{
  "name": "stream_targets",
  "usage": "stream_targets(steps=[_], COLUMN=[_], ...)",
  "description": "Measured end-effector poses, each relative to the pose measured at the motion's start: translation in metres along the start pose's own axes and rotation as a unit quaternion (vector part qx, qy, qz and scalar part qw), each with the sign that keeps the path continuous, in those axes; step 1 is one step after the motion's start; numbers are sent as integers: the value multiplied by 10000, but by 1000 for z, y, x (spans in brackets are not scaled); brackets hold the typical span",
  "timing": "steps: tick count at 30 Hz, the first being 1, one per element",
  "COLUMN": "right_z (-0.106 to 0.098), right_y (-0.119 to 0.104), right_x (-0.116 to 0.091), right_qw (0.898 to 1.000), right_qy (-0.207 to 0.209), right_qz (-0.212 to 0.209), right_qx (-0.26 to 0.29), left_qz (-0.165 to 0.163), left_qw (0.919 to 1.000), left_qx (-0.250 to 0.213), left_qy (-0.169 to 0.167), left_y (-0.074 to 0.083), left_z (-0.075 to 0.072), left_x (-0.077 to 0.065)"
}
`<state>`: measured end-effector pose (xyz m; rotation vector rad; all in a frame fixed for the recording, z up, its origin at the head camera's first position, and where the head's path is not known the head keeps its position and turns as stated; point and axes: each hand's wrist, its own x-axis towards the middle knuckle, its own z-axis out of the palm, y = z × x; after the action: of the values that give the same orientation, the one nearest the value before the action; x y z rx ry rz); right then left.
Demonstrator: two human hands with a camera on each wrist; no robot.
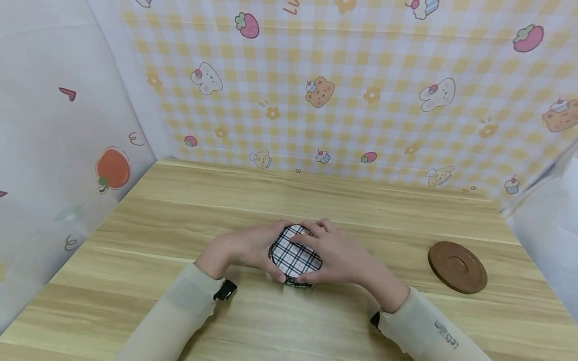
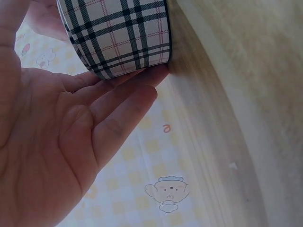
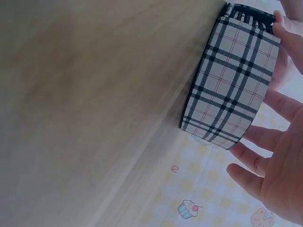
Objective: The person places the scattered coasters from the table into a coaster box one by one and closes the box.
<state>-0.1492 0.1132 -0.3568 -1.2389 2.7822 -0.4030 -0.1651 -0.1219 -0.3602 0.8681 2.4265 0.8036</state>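
Observation:
A round plaid box [image 1: 295, 253], white with black and thin red lines, stands on the wooden table between both hands. My left hand [image 1: 257, 249] holds its left side, thumb at the near edge and fingers round the far side. From the right, my right hand [image 1: 336, 253] grips the box, its thumb near the front and one finger over the flat plaid top. In the left wrist view the fingers of the left hand [image 2: 61, 123] run along the box's wall [image 2: 125, 38]. A dark ribbed gap [image 3: 248, 18] shows at one end of the box in the right wrist view.
A brown round coaster [image 1: 457, 267] with a ringed centre lies on the table [image 1: 203, 195] to the right. A yellow checked cloth [image 1: 343, 60] with cartoon prints hangs behind the table, and a white printed sheet [image 1: 40, 150] hangs at the left.

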Motion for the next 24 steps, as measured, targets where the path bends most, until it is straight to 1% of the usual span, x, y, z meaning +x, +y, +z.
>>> stream_targets(steps=[9,14,19,24], right_z=[2,3,1,-2], right_y=[1,4,8,15], right_x=[-1,-3,-7,-14], right_qw=[9999,9994,9977,9959], right_qy=[5,-31,-64,6], right_qz=[-63,-69,17,142], right_qx=[126,343,672,891], left_qz=[-33,70,170,214], left_qw=[10000,9999,9997,9997], left_qx=[-1,-75,-183,-118], left_qy=[2,-6,-17,25], left_y=[1,1,1,1], left_z=[0,0,-1,-1], left_x=[-1,-1,-1,0])
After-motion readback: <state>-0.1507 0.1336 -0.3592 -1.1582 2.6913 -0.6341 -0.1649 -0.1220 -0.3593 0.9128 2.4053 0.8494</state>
